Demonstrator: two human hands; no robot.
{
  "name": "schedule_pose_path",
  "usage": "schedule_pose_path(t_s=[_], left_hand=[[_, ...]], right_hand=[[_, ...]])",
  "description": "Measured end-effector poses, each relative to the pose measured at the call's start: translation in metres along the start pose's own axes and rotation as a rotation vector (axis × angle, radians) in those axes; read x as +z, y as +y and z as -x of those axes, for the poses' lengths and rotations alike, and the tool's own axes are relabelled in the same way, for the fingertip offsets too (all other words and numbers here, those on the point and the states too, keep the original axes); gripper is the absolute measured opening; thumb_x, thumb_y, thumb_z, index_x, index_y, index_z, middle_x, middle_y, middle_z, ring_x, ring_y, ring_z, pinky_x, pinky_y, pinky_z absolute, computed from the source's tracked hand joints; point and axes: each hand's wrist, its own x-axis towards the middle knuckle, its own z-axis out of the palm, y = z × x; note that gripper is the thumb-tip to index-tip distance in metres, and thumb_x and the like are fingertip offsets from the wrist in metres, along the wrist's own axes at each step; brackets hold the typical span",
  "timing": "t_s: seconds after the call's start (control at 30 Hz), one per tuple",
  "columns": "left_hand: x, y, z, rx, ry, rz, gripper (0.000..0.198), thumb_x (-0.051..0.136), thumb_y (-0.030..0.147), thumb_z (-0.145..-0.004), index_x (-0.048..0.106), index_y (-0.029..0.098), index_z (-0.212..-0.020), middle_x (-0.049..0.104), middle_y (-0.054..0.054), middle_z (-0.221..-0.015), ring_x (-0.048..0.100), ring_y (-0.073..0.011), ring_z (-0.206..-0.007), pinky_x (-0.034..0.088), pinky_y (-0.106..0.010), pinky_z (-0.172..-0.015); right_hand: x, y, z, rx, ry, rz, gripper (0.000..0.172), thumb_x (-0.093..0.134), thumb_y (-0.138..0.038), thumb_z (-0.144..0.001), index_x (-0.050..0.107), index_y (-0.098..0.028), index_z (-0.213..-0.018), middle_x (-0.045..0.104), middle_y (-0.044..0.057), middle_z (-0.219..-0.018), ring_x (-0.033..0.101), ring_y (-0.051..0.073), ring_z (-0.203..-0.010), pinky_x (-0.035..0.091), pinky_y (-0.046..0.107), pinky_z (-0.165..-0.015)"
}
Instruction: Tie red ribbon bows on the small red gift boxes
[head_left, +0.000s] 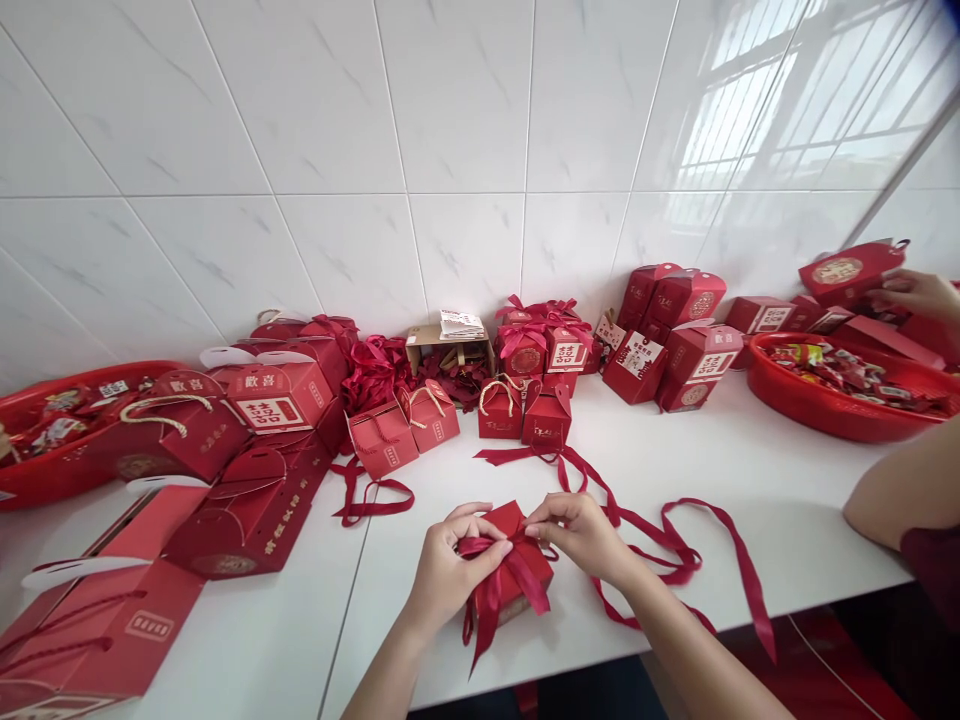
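A small red gift box (pixel 525 590) stands near the table's front edge, with a dark red ribbon bow (pixel 499 585) across its top. My left hand (pixel 454 560) is closed, pinching a loop of the ribbon between thumb and fingers at the left side of the box. At the knot's right side, my right hand (pixel 574 530) pinches another part of the ribbon with its fingertips. Two ribbon tails hang down the front of the box. To the right of my right hand, a long loose ribbon (pixel 679 575) lies in curves and drops over the edge.
Large red boxes (pixel 247 510) crowd the left side. Red basins (pixel 840 410) of wrapped sweets stand at both ends. A cardboard box (pixel 450 355) and several finished boxes (pixel 544 345) line the tiled wall. Another person's hand (pixel 919 295) holds a red box (pixel 847 270) at right.
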Motion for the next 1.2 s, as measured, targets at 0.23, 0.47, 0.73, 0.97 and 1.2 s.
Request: schedule_pose_path(t_s=[0.23, 0.47, 0.73, 0.97, 1.2], left_hand=[[0.003, 0.0, 0.0, -0.019, -0.028, 0.002, 0.012, 0.067, 0.026, -0.076, 0.067, 0.02, -0.065, 0.073, -0.008, -0.081, 0.055, -0.0265, -0.119, 0.045, -0.036, -0.095], [0.001, -0.004, 0.002, 0.001, -0.056, -0.012, 0.007, 0.066, 0.023, -0.075, 0.069, 0.021, -0.069, 0.073, -0.007, -0.081, 0.054, -0.0271, -0.119, 0.044, -0.037, -0.094], [-0.001, -0.006, 0.005, 0.043, -0.059, 0.022, 0.007, 0.068, 0.023, -0.075, 0.063, 0.021, -0.08, 0.069, -0.006, -0.097, 0.057, -0.025, -0.113, 0.046, -0.035, -0.092], [0.007, -0.012, 0.015, 0.134, 0.085, 0.062, 0.052, 0.068, 0.028, -0.077, 0.042, 0.026, -0.121, 0.055, -0.01, -0.128, 0.051, -0.0248, -0.121, 0.043, -0.04, -0.098], [-0.002, -0.049, 0.031, -0.033, 0.365, 0.104, 0.06, 0.063, 0.043, -0.079, 0.035, 0.026, -0.129, 0.056, -0.013, -0.123, 0.055, -0.0282, -0.114, 0.045, -0.046, -0.093]], right_hand=[[-0.008, 0.0, -0.001, -0.033, -0.022, 0.026, 0.019, 0.065, -0.035, -0.082, 0.074, -0.018, -0.079, 0.067, 0.005, -0.07, 0.064, 0.016, -0.062, 0.051, 0.027, -0.058], [-0.007, 0.003, 0.003, -0.048, -0.033, 0.072, 0.02, 0.063, -0.037, -0.085, 0.073, -0.02, -0.081, 0.068, 0.005, -0.074, 0.06, 0.018, -0.07, 0.048, 0.03, -0.065], [-0.019, 0.024, 0.026, 0.002, -0.328, -0.067, 0.113, 0.086, -0.047, -0.052, 0.025, -0.031, -0.146, 0.028, 0.009, -0.152, 0.033, 0.029, -0.135, 0.034, 0.042, -0.108], [-0.01, 0.022, 0.036, 0.122, -0.243, 0.05, 0.121, 0.087, -0.039, -0.052, 0.016, -0.028, -0.15, 0.018, 0.011, -0.156, 0.02, 0.032, -0.142, 0.023, 0.048, -0.114], [-0.102, 0.017, 0.026, 0.041, 0.28, -0.174, 0.093, 0.077, -0.039, -0.069, 0.025, -0.031, -0.145, 0.045, 0.012, -0.141, 0.053, 0.029, -0.12, 0.049, 0.042, -0.094]])
